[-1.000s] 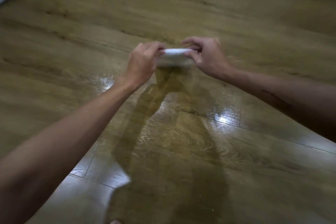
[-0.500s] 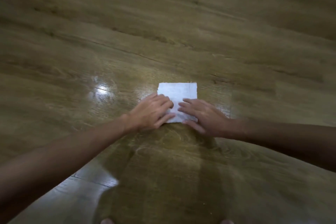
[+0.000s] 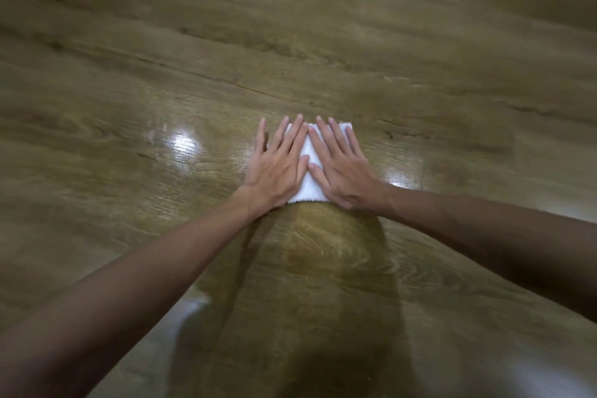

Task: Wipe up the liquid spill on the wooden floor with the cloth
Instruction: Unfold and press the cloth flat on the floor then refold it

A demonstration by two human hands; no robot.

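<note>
White folded cloth [image 3: 309,182] lies flat on the wooden floor [image 3: 323,42], pressed under both palms. Left hand [image 3: 277,168] and right hand [image 3: 342,171]: fingers straight, spread, gripping nothing. Glossy wet sheen [image 3: 185,142] surrounds them.

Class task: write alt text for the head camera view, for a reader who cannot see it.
Two bare hands press a folded white cloth flat on a glossy wooden floor; the left hand and right hand lie side by side with fingers straight and spread. Light glares off the floor on both sides of the hands, and a dark shadow runs from the cloth toward the camera.
</note>
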